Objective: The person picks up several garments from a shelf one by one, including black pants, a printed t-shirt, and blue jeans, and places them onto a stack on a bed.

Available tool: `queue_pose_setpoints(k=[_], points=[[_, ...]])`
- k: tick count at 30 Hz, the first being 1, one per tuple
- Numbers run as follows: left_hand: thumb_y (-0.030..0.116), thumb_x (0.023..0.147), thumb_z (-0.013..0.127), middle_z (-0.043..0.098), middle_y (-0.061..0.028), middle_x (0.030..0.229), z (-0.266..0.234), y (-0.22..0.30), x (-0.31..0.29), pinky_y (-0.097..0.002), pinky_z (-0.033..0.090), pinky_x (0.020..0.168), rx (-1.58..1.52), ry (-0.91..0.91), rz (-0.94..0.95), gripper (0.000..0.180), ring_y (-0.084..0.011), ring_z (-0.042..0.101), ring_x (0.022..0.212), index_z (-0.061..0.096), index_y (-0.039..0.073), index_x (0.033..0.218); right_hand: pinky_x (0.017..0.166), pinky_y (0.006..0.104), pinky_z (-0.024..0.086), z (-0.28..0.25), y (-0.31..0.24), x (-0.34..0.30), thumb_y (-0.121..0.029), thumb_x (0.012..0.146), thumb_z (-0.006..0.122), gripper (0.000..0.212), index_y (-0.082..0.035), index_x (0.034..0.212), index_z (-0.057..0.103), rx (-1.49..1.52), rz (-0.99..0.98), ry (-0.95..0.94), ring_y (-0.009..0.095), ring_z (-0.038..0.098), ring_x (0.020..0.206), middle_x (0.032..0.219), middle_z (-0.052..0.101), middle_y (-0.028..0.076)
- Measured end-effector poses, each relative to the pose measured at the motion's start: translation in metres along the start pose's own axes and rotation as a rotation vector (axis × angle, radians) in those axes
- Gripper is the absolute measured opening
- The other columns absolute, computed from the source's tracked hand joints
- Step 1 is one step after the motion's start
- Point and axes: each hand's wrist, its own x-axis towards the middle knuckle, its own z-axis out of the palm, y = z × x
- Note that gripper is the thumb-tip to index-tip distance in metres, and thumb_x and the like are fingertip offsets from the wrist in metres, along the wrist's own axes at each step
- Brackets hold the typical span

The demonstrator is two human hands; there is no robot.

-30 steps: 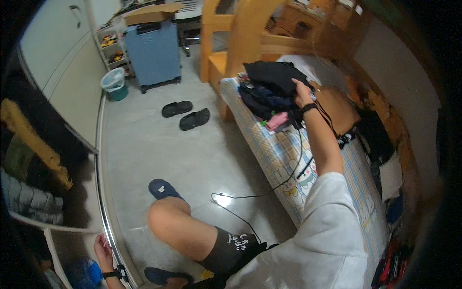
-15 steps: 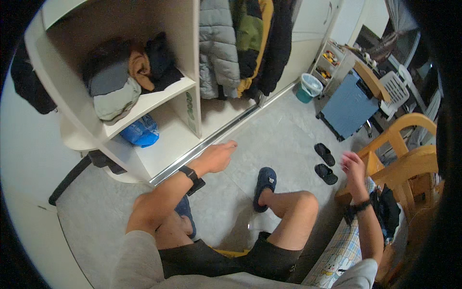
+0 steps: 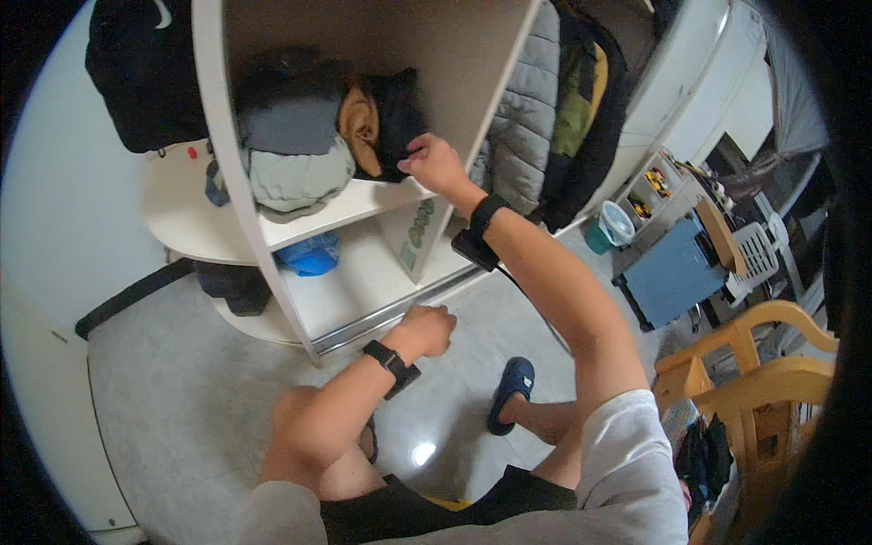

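Note:
My right hand (image 3: 434,166) reaches into the upper shelf space of the wardrobe, its fingers slightly curled and apart. Its fingertips are at the edge of a black garment (image 3: 392,109); whether they touch it I cannot tell. Beside that lie a brown garment (image 3: 361,123), a pale grey-green folded garment (image 3: 300,177) and a dark grey one (image 3: 295,123). My left hand (image 3: 429,331) hangs lower, in front of the metal bottom rail, curled into a loose fist with nothing visible in it. Each wrist carries a black band.
The wardrobe's lower compartment holds a blue plastic bag (image 3: 312,254). Jackets (image 3: 527,109) hang to the right of the divider. Farther right stand a teal bin (image 3: 609,227), a blue suitcase (image 3: 672,277) and a wooden bed frame (image 3: 754,372). A black garment (image 3: 145,77) hangs at left.
My right hand has swung from beside the bed on the right up to the clothes on the shelf. My left hand's fingers have curled in. The view has turned left toward the wardrobe.

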Motion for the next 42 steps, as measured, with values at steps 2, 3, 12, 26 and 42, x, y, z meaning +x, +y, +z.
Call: queue_pose_setpoints(k=[2,3,12,26,42], points=[[0.027,0.088,0.067,0.067,-0.0193,0.122,-0.003,-0.013,-0.011,-0.0488,0.054,0.094,-0.061,-0.050,-0.042,0.034,-0.0354,0.067,0.112,0.069,0.001,0.111,0.101,0.0420,0.052,0.033,-0.014,0.023,-0.033,0.083,0.084,0.074,0.007,0.136,0.050,0.019,0.079,0.118,0.040,0.067,0.117,0.122,0.068,0.029],[0.027,0.088,0.067,0.067,-0.0193,0.122,-0.003,-0.019,-0.012,-0.0488,0.054,0.094,-0.068,-0.050,-0.073,0.034,-0.0354,0.067,0.112,0.069,0.001,0.111,0.106,0.0429,0.049,0.048,-0.021,0.034,-0.034,0.082,0.086,0.092,0.008,0.148,0.037,0.033,0.167,0.254,0.042,0.062,0.124,0.131,0.063,0.033],[0.025,0.088,0.067,0.071,-0.0232,0.114,-0.005,-0.040,-0.015,-0.0474,0.058,0.088,-0.065,-0.061,-0.097,0.032,-0.0389,0.071,0.106,0.071,0.001,0.110,0.105,0.0426,0.049,0.066,0.036,0.090,-0.015,0.091,0.069,0.045,0.004,0.131,0.064,-0.031,0.083,0.335,0.042,0.064,0.122,0.126,0.068,0.029],[0.033,0.091,0.074,0.065,-0.0292,0.127,-0.053,-0.045,0.027,-0.0460,0.053,0.099,-0.564,0.557,-0.349,0.065,-0.0409,0.067,0.114,0.050,-0.004,0.140,0.092,0.0422,0.054,-0.055,0.029,-0.006,-0.004,0.092,0.061,0.032,0.000,0.123,0.068,0.238,-0.181,0.882,0.038,0.072,0.103,0.110,0.074,0.024],[0.000,0.085,0.068,0.064,-0.0183,0.135,0.002,-0.033,0.054,-0.0355,0.047,0.108,-0.972,0.604,0.089,0.067,-0.0241,0.061,0.126,0.046,-0.004,0.148,0.066,0.0282,0.053,-0.110,0.099,-0.177,-0.013,0.101,0.065,0.018,0.002,0.111,0.069,0.795,0.215,0.532,0.010,0.064,0.079,0.095,0.071,0.004]])
